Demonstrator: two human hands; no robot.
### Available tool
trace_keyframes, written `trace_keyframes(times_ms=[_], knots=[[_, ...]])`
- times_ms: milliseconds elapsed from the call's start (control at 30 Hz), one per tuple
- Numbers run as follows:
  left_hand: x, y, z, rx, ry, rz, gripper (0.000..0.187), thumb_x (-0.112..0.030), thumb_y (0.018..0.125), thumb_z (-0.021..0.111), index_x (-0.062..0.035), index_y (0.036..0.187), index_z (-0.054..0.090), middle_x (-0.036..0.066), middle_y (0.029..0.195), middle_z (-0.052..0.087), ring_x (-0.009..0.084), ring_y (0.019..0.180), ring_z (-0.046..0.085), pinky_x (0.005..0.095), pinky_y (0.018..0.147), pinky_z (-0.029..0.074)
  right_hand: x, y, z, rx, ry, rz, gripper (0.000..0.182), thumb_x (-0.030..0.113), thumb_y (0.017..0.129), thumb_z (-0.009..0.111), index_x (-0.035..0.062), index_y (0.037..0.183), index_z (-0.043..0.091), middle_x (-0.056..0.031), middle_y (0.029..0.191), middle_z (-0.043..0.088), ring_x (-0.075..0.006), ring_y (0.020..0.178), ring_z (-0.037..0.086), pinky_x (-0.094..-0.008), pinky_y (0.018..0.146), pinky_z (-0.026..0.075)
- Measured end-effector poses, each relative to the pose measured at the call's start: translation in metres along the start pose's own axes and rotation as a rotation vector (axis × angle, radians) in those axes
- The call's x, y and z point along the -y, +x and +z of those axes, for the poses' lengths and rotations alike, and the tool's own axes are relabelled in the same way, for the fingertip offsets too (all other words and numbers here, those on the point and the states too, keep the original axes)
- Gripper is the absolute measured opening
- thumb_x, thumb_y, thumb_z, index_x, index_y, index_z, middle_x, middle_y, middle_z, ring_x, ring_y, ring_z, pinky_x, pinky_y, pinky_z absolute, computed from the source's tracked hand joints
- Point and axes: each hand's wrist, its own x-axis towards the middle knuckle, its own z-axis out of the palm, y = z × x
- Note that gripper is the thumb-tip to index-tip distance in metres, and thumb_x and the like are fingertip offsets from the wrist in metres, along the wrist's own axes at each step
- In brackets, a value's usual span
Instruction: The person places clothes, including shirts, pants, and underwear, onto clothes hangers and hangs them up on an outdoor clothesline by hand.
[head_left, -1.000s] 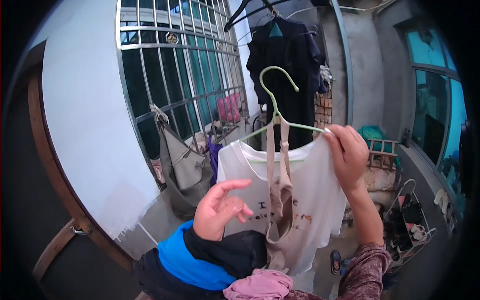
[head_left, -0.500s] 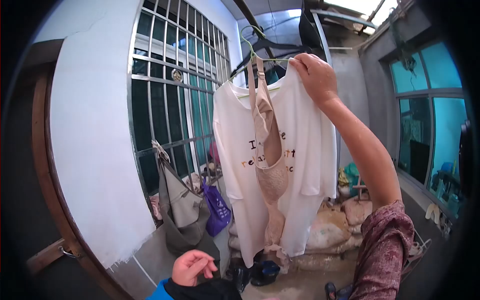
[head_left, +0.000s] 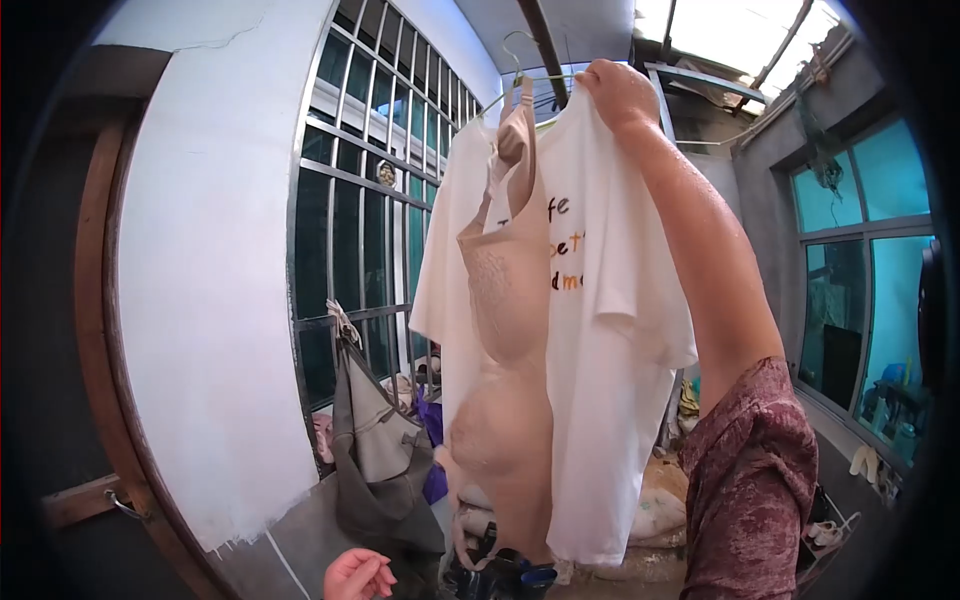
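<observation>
white wall [head_left: 200,300] filled the left of the view, barred window [head_left: 370,200] next to it, dark overhead pole [head_left: 545,45] running along the top. white t-shirt [head_left: 600,300] with printed text hung on a pale green hanger [head_left: 520,72], high in frame, just under the pole. beige bra [head_left: 505,330] was draped over the same hanger in front of the shirt, straps at the top, cups hanging low. grey bag [head_left: 375,450] hung from the window bars lower left, something purple behind it.

right hand [head_left: 618,92] was raised overhead, fingers closed, pinching the hanger's right shoulder through the shirt fabric. left hand [head_left: 355,575] sat low at the bottom edge, fingers loosely curled, holding nothing that showed, well apart from the clothes.

step in hand, as i read it: lifting the loaded hanger up to the pole. hook sat near the pole; couldn't tell if it was already over it. next move would call for tipping the hook over the pole, then easing off the pinch once the weight sat there. risk: bra was only draped, a tilt could slide it off.
</observation>
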Motion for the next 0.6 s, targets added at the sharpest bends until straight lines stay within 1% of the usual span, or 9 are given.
trace_keyframes(times_ms=[33, 267, 367, 400, 433, 467, 500, 533, 600], knots=[[0.001, -0.001, -0.005, -0.016, -0.035, 0.011, 0.015, -0.009, 0.094, 0.051, 0.0036, 0.094, 0.057, 0.017, 0.073, 0.063, 0.0203, 0.054, 0.059, 0.0286, 0.05, 0.049, 0.002, 0.004, 0.002, -0.007, 0.005, 0.007, 0.029, 0.041, 0.088, 0.056, 0.0157, 0.094, 0.07, -0.0091, 0.097, 0.068, -0.0311, 0.094, 0.064, -0.0432, 0.079, 0.051], [-0.002, -0.006, -0.02, -0.122, -0.072, 0.006, 0.014, -0.01, 0.094, 0.05, 0.0022, 0.094, 0.057, 0.017, 0.07, 0.062, 0.021, 0.053, 0.057, 0.0278, 0.049, 0.047, -0.001, 0.028, 0.019, -0.039, -0.081, 0.053, 0.034, 0.044, 0.087, 0.054, 0.0162, 0.099, 0.07, -0.0088, 0.101, 0.068, -0.0312, 0.098, 0.064, -0.0432, 0.082, 0.051], [-0.002, -0.005, -0.02, -0.124, -0.093, 0.006, 0.013, -0.01, 0.093, 0.051, 0.0017, 0.094, 0.057, 0.015, 0.069, 0.06, 0.0205, 0.054, 0.057, 0.0282, 0.049, 0.046, -0.02, 0.024, 0.015, -0.022, -0.021, 0.109, 0.039, 0.051, 0.086, 0.053, 0.019, 0.104, 0.067, -0.0072, 0.102, 0.067, -0.0286, 0.097, 0.062, -0.0414, 0.082, 0.047], [-0.003, -0.002, -0.018, -0.138, -0.106, -0.013, 0.013, -0.01, 0.093, 0.051, 0.0017, 0.094, 0.057, 0.015, 0.069, 0.06, 0.0205, 0.054, 0.057, 0.0282, 0.049, 0.046, -0.03, 0.022, 0.016, -0.054, -0.073, 0.07, 0.039, 0.052, 0.086, 0.053, 0.0206, 0.104, 0.067, -0.0068, 0.105, 0.066, -0.0291, 0.1, 0.061, -0.0412, 0.084, 0.046], [-0.005, 0.0, -0.016, -0.093, -0.1, -0.045, 0.014, -0.011, 0.093, 0.052, 0.0022, 0.096, 0.058, 0.013, 0.072, 0.061, 0.0177, 0.056, 0.057, 0.0264, 0.05, 0.047, -0.036, 0.02, 0.018, -0.07, -0.078, 0.079, 0.041, 0.053, 0.087, 0.052, 0.0194, 0.104, 0.067, -0.0072, 0.102, 0.067, -0.0243, 0.098, 0.062, -0.0379, 0.086, 0.046], [-0.007, -0.001, -0.016, -0.069, -0.095, -0.082, 0.015, -0.011, 0.093, 0.054, 0.0027, 0.097, 0.059, 0.012, 0.075, 0.062, 0.015, 0.057, 0.057, 0.0245, 0.052, 0.047, -0.044, 0.017, 0.013, 0.075, 0.168, 0.226, 0.047, 0.054, 0.089, 0.05, 0.0154, 0.111, 0.065, -0.0085, 0.103, 0.065, -0.0205, 0.098, 0.06, -0.0356, 0.088, 0.044], [-0.005, 0.0, -0.01, -0.052, -0.079, -0.049, 0.016, -0.013, 0.093, 0.054, 0.0011, 0.098, 0.059, 0.009, 0.071, 0.059, 0.0146, 0.054, 0.054, 0.0246, 0.048, 0.043, -0.05, 0.011, 0.027, 0.058, 0.167, 0.181, 0.047, 0.053, 0.089, 0.051, 0.0151, 0.111, 0.065, -0.0086, 0.104, 0.065, -0.0206, 0.099, 0.06, -0.0356, 0.089, 0.044], [-0.005, 0.001, -0.008, -0.021, -0.046, -0.068, 0.016, -0.014, 0.094, 0.053, 0.0002, 0.099, 0.059, 0.008, 0.071, 0.058, 0.0134, 0.053, 0.051, 0.0244, 0.047, 0.039, -0.047, 0.003, 0.04, 0.046, 0.144, 0.101, 0.046, 0.052, 0.089, 0.051, 0.0147, 0.112, 0.064, -0.0087, 0.104, 0.065, -0.0207, 0.099, 0.06, -0.0355, 0.089, 0.044], [0.001, 0.005, -0.004, 0.056, -0.062, -0.066, 0.016, -0.015, 0.096, 0.052, -0.001, 0.099, 0.06, 0.005, 0.067, 0.057, 0.0111, 0.053, 0.049, 0.024, 0.048, 0.037, -0.035, -0.017, 0.053, 0.052, 0.118, -0.055, 0.045, 0.05, 0.088, 0.053, 0.0141, 0.113, 0.064, -0.0089, 0.104, 0.064, -0.0208, 0.099, 0.06, -0.0355, 0.089, 0.044]])
